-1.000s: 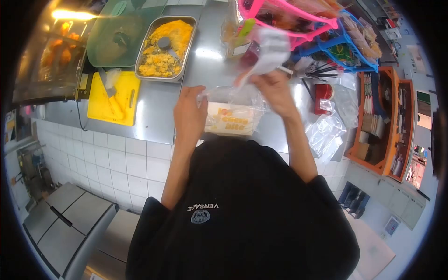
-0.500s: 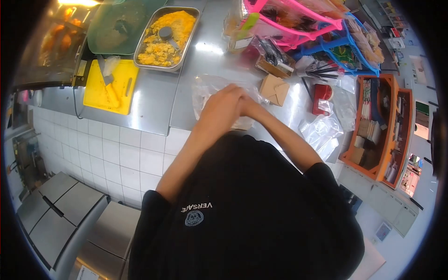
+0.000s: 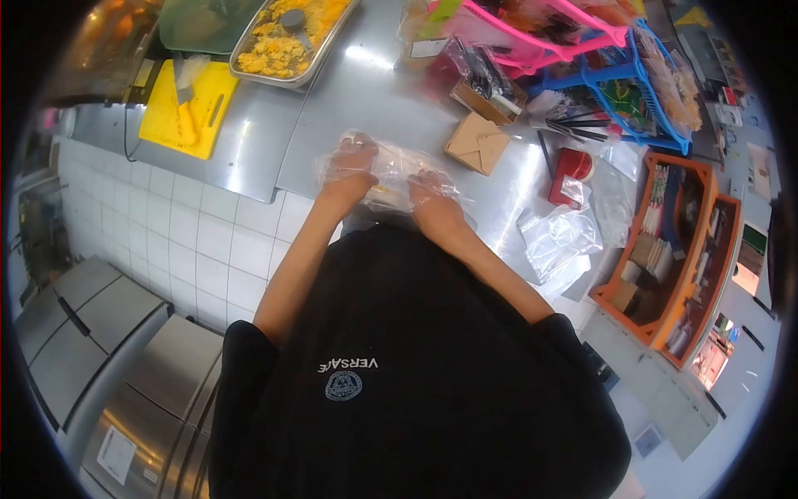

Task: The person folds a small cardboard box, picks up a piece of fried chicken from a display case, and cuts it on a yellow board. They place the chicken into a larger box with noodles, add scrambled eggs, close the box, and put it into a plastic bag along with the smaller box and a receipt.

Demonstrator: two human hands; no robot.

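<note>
Head view: half a second ago the two hands were clasped together over the clear plastic bag point(image 3: 386, 170); now they have parted. The left hand point(image 3: 349, 166) has its fingers curled into the film at the bag's left end. The right hand point(image 3: 432, 198) lies on the near right end with fingers bent, and whether it pinches the film cannot be told. The bag rests on the steel counter point(image 3: 349, 91), just past the person's chest. The black shirt point(image 3: 399, 391) bears white lettering, upside down, that looks like "VERSACE". Beyond the bag sits a brown cardboard box point(image 3: 476, 143), with loose plastic bags point(image 3: 559, 237) to the right. Farther off are a yellow cutting board point(image 3: 187, 108) and a metal tray point(image 3: 287, 41) of yellow food.
</note>
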